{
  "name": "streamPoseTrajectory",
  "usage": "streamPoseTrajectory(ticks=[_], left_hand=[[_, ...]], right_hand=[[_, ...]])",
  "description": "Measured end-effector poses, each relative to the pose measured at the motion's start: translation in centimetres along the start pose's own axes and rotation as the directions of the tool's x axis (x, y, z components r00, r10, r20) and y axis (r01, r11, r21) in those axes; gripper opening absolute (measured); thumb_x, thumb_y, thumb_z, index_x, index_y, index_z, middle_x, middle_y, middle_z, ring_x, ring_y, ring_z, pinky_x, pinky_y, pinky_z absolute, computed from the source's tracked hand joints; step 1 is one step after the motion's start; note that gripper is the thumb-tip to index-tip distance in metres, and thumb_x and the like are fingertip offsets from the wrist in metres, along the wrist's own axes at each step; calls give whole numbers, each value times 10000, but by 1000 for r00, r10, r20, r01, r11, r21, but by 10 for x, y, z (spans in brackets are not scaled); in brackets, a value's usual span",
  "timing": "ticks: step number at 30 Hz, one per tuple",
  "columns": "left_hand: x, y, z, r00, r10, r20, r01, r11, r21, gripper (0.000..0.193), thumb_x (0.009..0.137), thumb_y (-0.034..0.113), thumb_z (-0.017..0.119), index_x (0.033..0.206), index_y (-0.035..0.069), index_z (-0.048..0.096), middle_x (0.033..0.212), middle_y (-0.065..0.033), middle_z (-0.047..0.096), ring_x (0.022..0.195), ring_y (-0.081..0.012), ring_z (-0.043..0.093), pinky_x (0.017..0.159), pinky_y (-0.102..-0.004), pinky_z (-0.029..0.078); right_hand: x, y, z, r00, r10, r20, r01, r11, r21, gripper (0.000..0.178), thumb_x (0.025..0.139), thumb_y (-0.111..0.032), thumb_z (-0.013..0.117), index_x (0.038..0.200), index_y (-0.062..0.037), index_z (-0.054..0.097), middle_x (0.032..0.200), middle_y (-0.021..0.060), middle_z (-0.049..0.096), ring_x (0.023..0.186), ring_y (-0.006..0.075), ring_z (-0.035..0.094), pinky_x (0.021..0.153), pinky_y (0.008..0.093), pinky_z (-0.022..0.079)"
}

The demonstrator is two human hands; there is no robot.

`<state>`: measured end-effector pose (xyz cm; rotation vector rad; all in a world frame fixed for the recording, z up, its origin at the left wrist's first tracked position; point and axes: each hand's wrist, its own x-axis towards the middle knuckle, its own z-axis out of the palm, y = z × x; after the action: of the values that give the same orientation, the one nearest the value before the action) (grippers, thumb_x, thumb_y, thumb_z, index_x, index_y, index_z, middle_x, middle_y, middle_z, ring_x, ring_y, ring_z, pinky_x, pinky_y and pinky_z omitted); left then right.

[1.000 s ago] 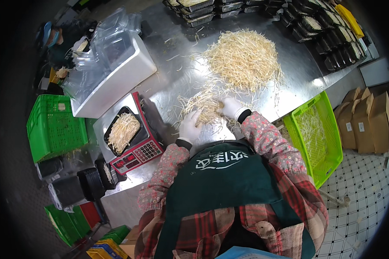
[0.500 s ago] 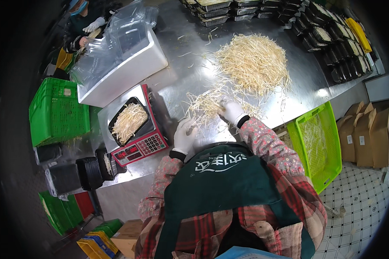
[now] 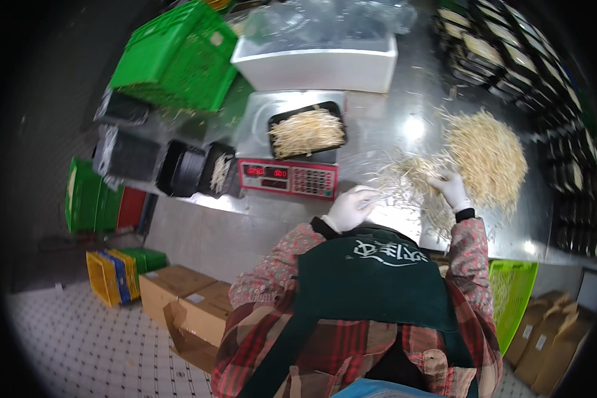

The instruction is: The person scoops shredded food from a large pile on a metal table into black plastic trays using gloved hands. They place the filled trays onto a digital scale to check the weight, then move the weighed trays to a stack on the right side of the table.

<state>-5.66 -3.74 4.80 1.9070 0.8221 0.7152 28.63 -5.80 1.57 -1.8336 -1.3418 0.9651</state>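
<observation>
My left hand (image 3: 351, 208), in a white glove, is just right of the red-framed scale, low over the steel table. Its fingers stretch loosely toward stray bean sprouts (image 3: 404, 174), and I see nothing in them. My right hand (image 3: 450, 190), also gloved, has its fingers curled into the near edge of those sprouts, with strands under the fingertips. Beside it rises a big heap of bean sprouts (image 3: 487, 159). On the digital scale (image 3: 288, 178) lies a black tray (image 3: 341, 136) filled with sprouts, slightly tilted.
Behind the scale stands a white foam box (image 3: 315, 69) of clear plastic lids, beside a green crate (image 3: 172, 56). Empty black trays (image 3: 179, 169) sit at the left edge. Filled trays (image 3: 484, 56) are stacked at far right. A lime crate (image 3: 511, 298) is below the table's right side.
The view has swung left, so table things appear turned and shifted right. My left hand's fingers have straightened toward the sprouts. My right hand stays at the loose sprouts.
</observation>
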Motion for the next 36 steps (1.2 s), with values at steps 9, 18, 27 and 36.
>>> streamPoseTrajectory(ticks=[9, 18, 27, 36], left_hand=[[-28, 44, -75, 997, 65, -28, -64, 997, 52, 297, 871, 114, 695, 1153, 21, 672, 1141, -141, 665, 1014, -250, 672, 865, -316, 535], [-49, 41, -184, 748, -7, -664, -97, 988, -120, 254, 941, 21, 611, 1188, -32, 626, 1118, -110, 665, 991, -181, 647, 896, -292, 515], [-78, 1, -236, 602, -15, -799, -28, 999, -40, 318, 970, 27, 572, 1277, -56, 563, 1209, -133, 633, 1050, -177, 634, 938, -288, 501], [-22, -49, -235, 644, -9, -765, 49, 998, 30, 515, 1005, 221, 517, 1415, -71, 408, 1439, -215, 459, 1353, -301, 418, 1132, -366, 310]], right_hand=[[44, -107, 25, 990, -109, 93, 110, 994, -2, 319, 839, -158, 757, 1057, 65, 694, 782, 116, 710, 685, 107, 634, 625, 267, 508], [86, -283, 92, 700, -703, 126, 714, 681, -164, 335, 843, -185, 741, 1132, -26, 682, 947, 83, 645, 846, 180, 651, 745, 289, 519], [105, -269, 107, 685, -681, 259, 727, 661, -185, 513, 780, -180, 760, 1253, -35, 625, 1191, 178, 649, 1092, 304, 622, 965, 366, 483], [107, -259, 148, 696, -699, 167, 703, 613, -361, 717, 857, -423, 696, 1393, -5, 467, 1321, 236, 564, 1237, 359, 543, 1049, 409, 425]])
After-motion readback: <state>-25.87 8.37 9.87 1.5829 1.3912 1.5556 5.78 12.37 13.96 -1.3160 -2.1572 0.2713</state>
